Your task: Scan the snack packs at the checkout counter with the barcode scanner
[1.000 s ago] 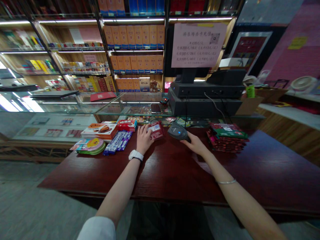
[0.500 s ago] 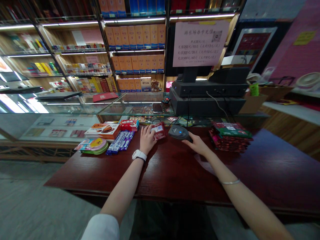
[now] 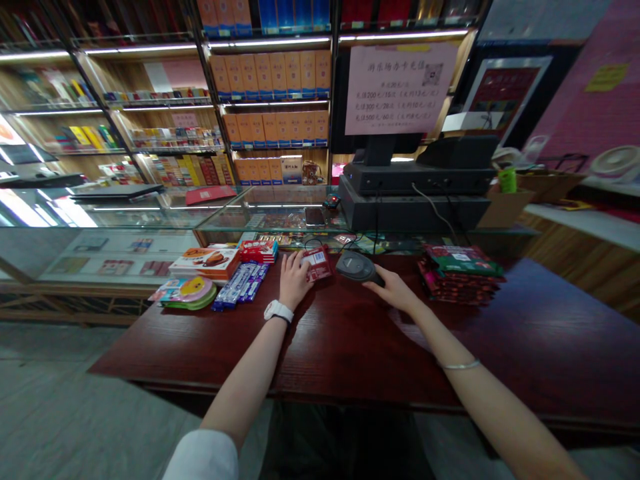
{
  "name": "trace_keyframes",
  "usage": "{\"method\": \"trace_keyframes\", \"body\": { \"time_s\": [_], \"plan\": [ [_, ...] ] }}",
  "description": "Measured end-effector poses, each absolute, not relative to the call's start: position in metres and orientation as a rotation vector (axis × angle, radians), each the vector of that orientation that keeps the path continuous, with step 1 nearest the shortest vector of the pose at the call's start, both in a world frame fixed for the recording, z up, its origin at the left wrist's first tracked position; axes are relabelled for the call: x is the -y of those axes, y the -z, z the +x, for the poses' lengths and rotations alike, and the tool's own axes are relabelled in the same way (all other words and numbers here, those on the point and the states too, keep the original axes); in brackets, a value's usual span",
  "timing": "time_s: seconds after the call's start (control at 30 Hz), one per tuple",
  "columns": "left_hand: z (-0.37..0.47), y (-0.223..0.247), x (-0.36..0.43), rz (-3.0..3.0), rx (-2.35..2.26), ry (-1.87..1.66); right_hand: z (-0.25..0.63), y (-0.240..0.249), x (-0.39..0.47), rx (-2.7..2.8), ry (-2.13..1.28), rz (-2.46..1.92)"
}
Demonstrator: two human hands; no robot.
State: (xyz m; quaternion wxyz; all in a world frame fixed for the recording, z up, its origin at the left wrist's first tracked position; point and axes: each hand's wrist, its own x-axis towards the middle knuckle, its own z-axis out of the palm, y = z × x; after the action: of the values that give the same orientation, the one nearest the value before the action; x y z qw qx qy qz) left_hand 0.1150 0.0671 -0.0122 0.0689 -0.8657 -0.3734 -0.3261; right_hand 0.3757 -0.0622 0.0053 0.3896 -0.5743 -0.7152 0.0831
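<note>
My left hand (image 3: 295,279) rests with bent fingers on the left part of a small red packet (image 3: 319,263), gripping it against the wooden table. A white barcode label faces up on the packet. In my right hand (image 3: 393,288) is a dark grey barcode scanner (image 3: 356,267), its head pointing left toward the packet, a short gap apart. Most of the scanner's handle is hidden by my fingers. Left of my left hand lie purple-blue wrapped bars (image 3: 241,285), small red boxes (image 3: 259,251) and an orange-and-white box (image 3: 206,261).
A stack of red and green packets (image 3: 461,275) lies to the right. Round colourful packages (image 3: 193,293) sit near the left edge. Behind the table (image 3: 340,353) are a glass counter (image 3: 280,195), a phone (image 3: 315,217) and a till (image 3: 415,207) with a paper sign (image 3: 400,90).
The blue light on top of the scanner has gone out. Both hands and the packet stay nearly where they were.
</note>
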Motion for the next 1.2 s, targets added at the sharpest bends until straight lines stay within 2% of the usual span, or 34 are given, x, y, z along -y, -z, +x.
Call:
{"method": "trace_keyframes", "body": {
  "time_s": [0.33, 0.5, 0.77, 1.2],
  "plan": [
    [0.115, 0.012, -0.066, -2.591, 1.096, 0.981, 0.385, 0.003, 0.054, 1.999, -0.082, -1.387],
    [0.118, 0.013, -0.064, -2.607, 1.071, 0.989, 0.405, 0.02, 0.047, 1.97, -0.067, -1.532],
    [0.119, 0.007, -0.057, -2.682, 1.041, 0.969, 0.427, 0.031, 0.042, 1.88, -0.17, -1.554],
    [0.121, 0.011, -0.056, -2.676, 1.029, 0.98, 0.433, 0.018, 0.049, 1.849, -0.263, -1.642]
  ]
}}
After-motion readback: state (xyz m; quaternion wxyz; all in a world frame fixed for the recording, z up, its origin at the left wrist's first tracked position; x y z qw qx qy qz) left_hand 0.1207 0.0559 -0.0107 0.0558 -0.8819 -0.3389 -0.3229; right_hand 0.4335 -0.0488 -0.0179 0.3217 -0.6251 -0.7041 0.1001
